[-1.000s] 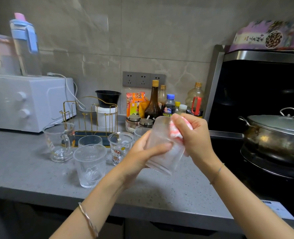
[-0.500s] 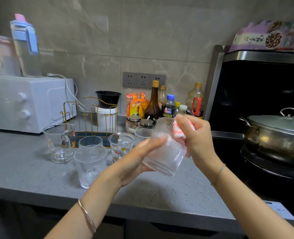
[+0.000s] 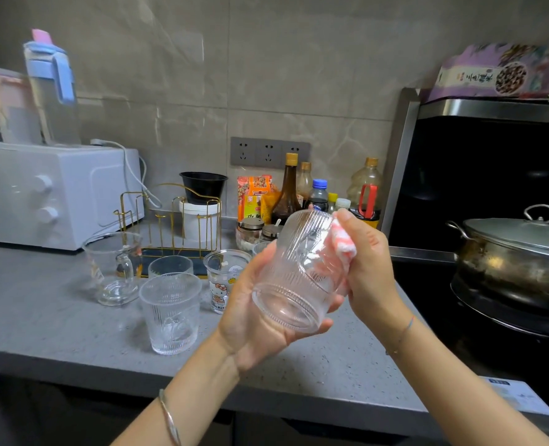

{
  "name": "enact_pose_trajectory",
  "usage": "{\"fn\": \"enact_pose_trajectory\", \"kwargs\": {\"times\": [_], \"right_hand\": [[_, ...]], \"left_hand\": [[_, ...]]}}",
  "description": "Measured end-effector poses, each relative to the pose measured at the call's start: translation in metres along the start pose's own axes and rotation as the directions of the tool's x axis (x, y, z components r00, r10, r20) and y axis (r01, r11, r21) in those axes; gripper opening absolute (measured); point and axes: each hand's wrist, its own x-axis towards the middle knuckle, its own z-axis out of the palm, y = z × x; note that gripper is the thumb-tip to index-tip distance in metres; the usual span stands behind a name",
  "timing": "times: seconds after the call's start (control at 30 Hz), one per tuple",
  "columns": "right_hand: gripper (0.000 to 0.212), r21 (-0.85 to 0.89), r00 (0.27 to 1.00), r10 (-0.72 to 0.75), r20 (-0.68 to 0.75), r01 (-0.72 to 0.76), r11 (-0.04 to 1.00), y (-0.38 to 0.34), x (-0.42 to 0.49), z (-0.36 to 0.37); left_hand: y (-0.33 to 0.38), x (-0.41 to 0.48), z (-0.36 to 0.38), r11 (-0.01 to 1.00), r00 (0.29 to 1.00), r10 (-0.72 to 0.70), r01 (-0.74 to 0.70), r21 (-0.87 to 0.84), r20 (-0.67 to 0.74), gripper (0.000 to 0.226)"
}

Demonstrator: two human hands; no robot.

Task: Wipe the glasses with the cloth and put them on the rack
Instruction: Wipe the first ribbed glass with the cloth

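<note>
Left hand point(image 3: 250, 317) holds glass point(image 3: 295, 278); right hand point(image 3: 369, 268) seemingly pushes cloth point(image 3: 342, 241) in.

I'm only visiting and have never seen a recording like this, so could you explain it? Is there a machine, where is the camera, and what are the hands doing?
There is no machine here. A person works with bare hands, and the one camera sits on their head, looking forward and down. The left hand grips a ribbed glass, tilted with its base toward the camera. The right hand pinches a pink-and-white cloth against the glass's rim. On the grey counter stand a second ribbed glass, a plain glass, a cartoon cup and a handled glass jug. Behind them is a gold wire rack, with no glass on it that I can see. A lidded pot sits at the right.
</note>
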Motion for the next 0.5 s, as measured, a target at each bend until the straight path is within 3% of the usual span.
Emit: {"fn": "enact_pose_trajectory", "kwargs": {"times": [0.1,0.23,0.37,0.43,0.5], "right_hand": [[0.034,-0.018,0.999,0.026,-0.045,-0.027,0.999,0.000,-0.001,0.000],[0.037,-0.142,0.998,-0.037,-0.053,0.029,0.989,-0.001,0.002,-0.004],[0.042,-0.351,0.991,-0.128,0.022,0.128,0.928,0.004,0.004,-0.005],[0.043,-0.386,0.991,-0.129,0.040,0.134,0.913,0.006,0.003,-0.004],[0.043,-0.391,0.992,-0.116,0.049,0.126,0.912,0.007,0.004,-0.004]], "left_hand": [[-0.001,0.002,-0.008,0.998,1.000,-0.023,0.023,0.061,0.002,0.072],[0.006,0.004,-0.012,0.938,0.985,0.056,0.003,0.347,-0.161,0.077],[0.005,0.005,-0.003,0.675,0.964,0.193,0.006,0.738,-0.184,0.063],[0.002,0.007,-0.001,0.637,0.948,0.259,-0.025,0.771,-0.183,0.050],[0.000,0.006,-0.004,0.664,0.942,0.279,-0.049,0.746,-0.186,0.050]]}}
